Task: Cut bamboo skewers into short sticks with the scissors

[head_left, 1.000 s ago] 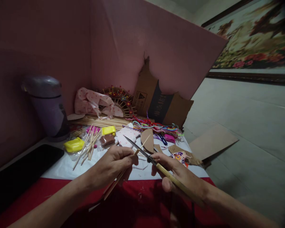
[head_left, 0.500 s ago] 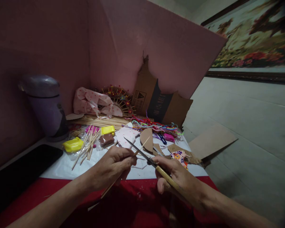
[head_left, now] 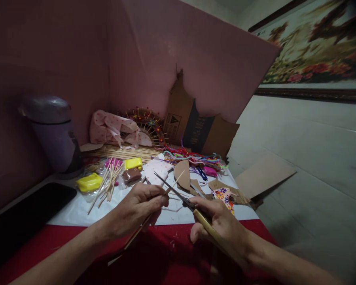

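Observation:
A thin bamboo stick is pinched in my left hand; its pointed end sticks out up and to the right, and its other part runs down below the hand. My right hand is closed around scissors with yellowish handles. Their dark blades cross the stick in view, pointing up and left, slightly parted; whether they touch it I cannot tell. Behind the blades lie a half-round piece of cardboard and a pale dotted cloth piece.
Cut sticks and yellow clay packets lie at left, beside a dark phone and a purple tumbler. Pipe cleaners, long sticks and upright cardboard are behind. Patterned cloth lies at right.
The whole view has shifted slightly. My hands, the stick and the scissors keep nearly the same positions, with both grips unchanged.

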A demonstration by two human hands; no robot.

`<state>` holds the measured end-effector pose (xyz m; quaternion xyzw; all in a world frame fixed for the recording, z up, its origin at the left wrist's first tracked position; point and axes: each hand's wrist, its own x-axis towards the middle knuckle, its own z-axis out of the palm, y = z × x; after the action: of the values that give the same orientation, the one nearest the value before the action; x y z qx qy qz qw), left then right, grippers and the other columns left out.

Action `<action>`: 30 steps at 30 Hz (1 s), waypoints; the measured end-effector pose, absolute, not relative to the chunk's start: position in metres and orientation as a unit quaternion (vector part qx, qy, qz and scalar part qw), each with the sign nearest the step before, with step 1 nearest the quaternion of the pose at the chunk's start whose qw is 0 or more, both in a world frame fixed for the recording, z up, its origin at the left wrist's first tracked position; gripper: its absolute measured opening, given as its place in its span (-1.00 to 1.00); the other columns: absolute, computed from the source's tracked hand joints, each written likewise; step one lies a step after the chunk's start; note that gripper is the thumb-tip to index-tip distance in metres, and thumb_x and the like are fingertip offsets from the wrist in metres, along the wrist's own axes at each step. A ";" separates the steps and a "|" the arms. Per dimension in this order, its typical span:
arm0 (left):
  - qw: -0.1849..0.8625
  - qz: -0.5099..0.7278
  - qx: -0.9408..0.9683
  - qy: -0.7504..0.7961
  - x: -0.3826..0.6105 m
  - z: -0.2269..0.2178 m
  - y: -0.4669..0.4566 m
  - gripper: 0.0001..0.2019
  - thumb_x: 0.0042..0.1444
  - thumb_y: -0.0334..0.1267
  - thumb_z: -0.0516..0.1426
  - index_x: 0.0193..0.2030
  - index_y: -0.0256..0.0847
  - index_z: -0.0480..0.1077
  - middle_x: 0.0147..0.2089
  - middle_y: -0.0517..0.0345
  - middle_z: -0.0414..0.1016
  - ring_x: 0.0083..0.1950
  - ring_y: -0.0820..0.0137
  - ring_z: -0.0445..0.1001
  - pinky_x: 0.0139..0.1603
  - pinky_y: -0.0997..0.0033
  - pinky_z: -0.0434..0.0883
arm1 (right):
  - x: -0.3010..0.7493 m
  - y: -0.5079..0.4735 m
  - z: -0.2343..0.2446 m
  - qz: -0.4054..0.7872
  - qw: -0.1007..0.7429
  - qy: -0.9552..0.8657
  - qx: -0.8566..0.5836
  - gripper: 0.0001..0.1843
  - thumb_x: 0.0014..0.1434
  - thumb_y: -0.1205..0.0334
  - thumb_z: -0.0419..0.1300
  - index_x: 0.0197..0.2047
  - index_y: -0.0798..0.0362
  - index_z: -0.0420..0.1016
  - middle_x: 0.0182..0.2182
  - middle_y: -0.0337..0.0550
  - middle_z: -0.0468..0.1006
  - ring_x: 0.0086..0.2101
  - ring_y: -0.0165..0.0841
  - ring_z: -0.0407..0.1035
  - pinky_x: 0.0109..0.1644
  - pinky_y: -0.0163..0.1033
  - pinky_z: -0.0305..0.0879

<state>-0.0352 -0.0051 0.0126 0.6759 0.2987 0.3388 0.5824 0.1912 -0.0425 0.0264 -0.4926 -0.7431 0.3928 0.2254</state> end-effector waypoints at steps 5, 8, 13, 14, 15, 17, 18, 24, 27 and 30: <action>0.570 0.339 0.683 0.306 -0.035 0.014 -0.007 -0.75 0.16 -0.18 0.01 -0.43 -0.30 0.32 -0.68 0.29 0.22 -0.68 0.60 0.12 -0.68 0.61 0.06 | 0.192 -0.043 0.023 0.418 0.232 -0.730 -0.489 -0.72 0.00 0.16 0.24 -0.23 0.08 0.32 -0.63 -0.35 0.35 -0.59 -0.46 0.24 -0.57 -0.38 0.01; 0.566 0.342 0.682 0.312 -0.036 0.014 -0.006 -0.77 0.16 -0.19 0.01 -0.40 -0.31 0.34 -0.67 0.28 0.23 -0.66 0.59 0.13 -0.67 0.61 0.07 | 0.192 -0.043 0.022 0.435 0.239 -0.721 -0.484 -0.72 -0.03 0.24 0.24 -0.22 0.08 0.31 -0.63 -0.36 0.36 -0.58 -0.46 0.27 -0.56 -0.39 0.03; 0.570 0.337 0.682 0.310 -0.035 0.013 -0.006 -0.77 0.16 -0.19 0.01 -0.40 -0.30 0.33 -0.67 0.30 0.22 -0.67 0.60 0.13 -0.68 0.61 0.06 | 0.190 -0.044 0.022 0.425 0.249 -0.723 -0.484 -0.79 -0.04 0.31 0.23 -0.30 0.07 0.31 -0.66 -0.40 0.33 -0.61 -0.50 0.16 -0.56 -0.39 -0.01; 0.571 0.336 0.682 0.309 -0.035 0.013 -0.006 -0.77 0.16 -0.19 0.02 -0.40 -0.30 0.33 -0.67 0.30 0.22 -0.67 0.60 0.13 -0.68 0.61 0.06 | 0.189 -0.044 0.022 0.403 0.253 -0.731 -0.489 -0.79 -0.06 0.30 0.26 -0.34 0.07 0.31 -0.68 -0.42 0.29 -0.62 -0.52 0.10 -0.56 -0.38 -0.04; 0.572 0.337 0.680 0.310 -0.034 0.013 -0.006 -0.77 0.15 -0.19 0.03 -0.41 -0.30 0.34 -0.67 0.30 0.22 -0.67 0.60 0.13 -0.68 0.62 0.06 | 0.189 -0.045 0.022 0.383 0.256 -0.738 -0.493 -0.78 -0.08 0.28 0.29 -0.38 0.08 0.32 -0.70 -0.44 0.24 -0.62 -0.53 0.04 -0.57 -0.38 -0.06; 0.580 0.339 0.672 0.312 -0.034 0.012 -0.006 -0.77 0.15 -0.18 0.04 -0.40 -0.30 0.34 -0.67 0.30 0.23 -0.67 0.61 0.13 -0.68 0.63 0.06 | 0.188 -0.045 0.024 0.374 0.255 -0.741 -0.495 -0.80 -0.07 0.28 0.28 -0.38 0.08 0.32 -0.71 -0.45 0.22 -0.63 -0.54 0.00 -0.58 -0.38 -0.10; 0.590 0.340 0.664 0.310 -0.035 0.011 -0.005 -0.77 0.15 -0.17 0.04 -0.40 -0.30 0.34 -0.68 0.30 0.24 -0.69 0.61 0.13 -0.69 0.63 0.07 | 0.188 -0.045 0.025 0.384 0.251 -0.739 -0.494 -0.80 -0.06 0.28 0.27 -0.35 0.08 0.33 -0.70 -0.44 0.24 -0.63 -0.54 0.01 -0.58 -0.38 -0.10; 0.691 0.333 0.588 0.255 -0.035 0.007 0.002 -0.77 0.12 -0.16 0.10 -0.41 -0.31 0.38 -0.74 0.26 0.31 -0.80 0.60 0.17 -0.79 0.65 0.05 | 0.186 -0.046 0.034 0.449 0.245 -0.717 -0.473 -0.72 -0.03 0.13 0.25 -0.31 0.06 0.28 -0.62 -0.40 0.26 -0.60 -0.52 0.11 -0.56 -0.41 0.00; 0.754 0.322 0.526 0.225 -0.035 0.007 0.003 -0.78 0.09 -0.19 0.11 -0.45 -0.32 0.39 -0.78 0.24 0.30 -0.84 0.59 0.16 -0.83 0.67 0.00 | 0.185 -0.048 0.033 0.479 0.252 -0.705 -0.458 -0.69 -0.01 0.09 0.24 -0.26 0.06 0.27 -0.62 -0.40 0.27 -0.61 -0.53 0.12 -0.56 -0.42 0.02; 0.792 0.314 0.483 0.201 -0.035 0.007 0.004 -0.79 0.08 -0.22 0.13 -0.47 -0.34 0.39 -0.79 0.23 0.30 -0.85 0.59 0.17 -0.83 0.68 0.01 | 0.184 -0.049 0.030 0.471 0.253 -0.706 -0.465 -0.69 -0.01 0.15 0.25 -0.23 0.06 0.28 -0.61 -0.41 0.29 -0.60 -0.52 0.13 -0.54 -0.42 0.02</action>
<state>-0.0349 0.0036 0.0067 0.4831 0.2010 0.3143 0.7921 0.1840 -0.0489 0.0303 -0.4651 -0.7058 0.4708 0.2528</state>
